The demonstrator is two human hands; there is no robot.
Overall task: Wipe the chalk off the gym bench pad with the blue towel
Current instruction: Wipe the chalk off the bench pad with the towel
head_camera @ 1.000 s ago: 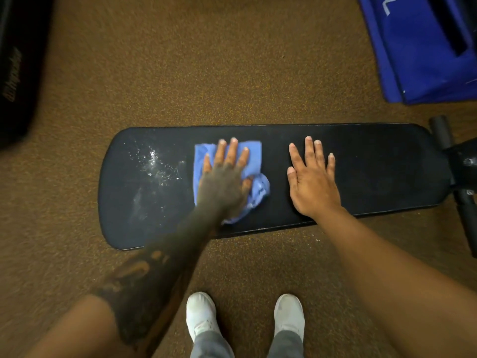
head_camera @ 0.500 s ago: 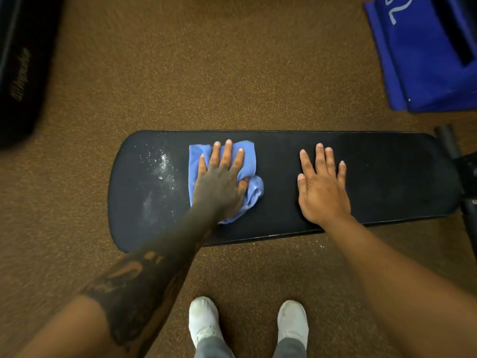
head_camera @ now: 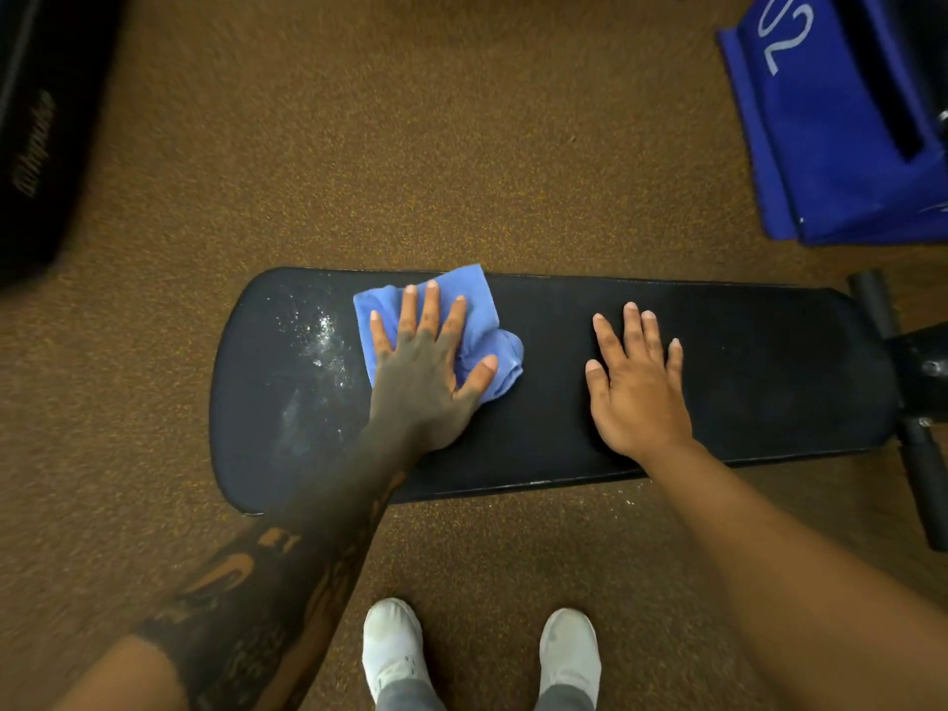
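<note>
A long black bench pad (head_camera: pixel 744 361) lies across the brown floor in front of me. White chalk specks and smears (head_camera: pixel 318 346) cover its left part. A crumpled blue towel (head_camera: pixel 482 310) lies on the pad just right of the chalk. My left hand (head_camera: pixel 426 366) presses flat on the towel with fingers spread. My right hand (head_camera: pixel 636 382) rests flat on the bare pad further right, fingers apart, holding nothing.
A blue bag (head_camera: pixel 841 120) with white lettering sits at the top right. A black case (head_camera: pixel 41 136) stands at the top left. The bench's black frame and roller (head_camera: pixel 923 402) stick out at the right end. My white shoes (head_camera: pixel 395 649) stand below the pad.
My left hand has pushed the towel toward the pad's far edge, so a corner now reaches that edge. My right hand has stayed flat on the pad.
</note>
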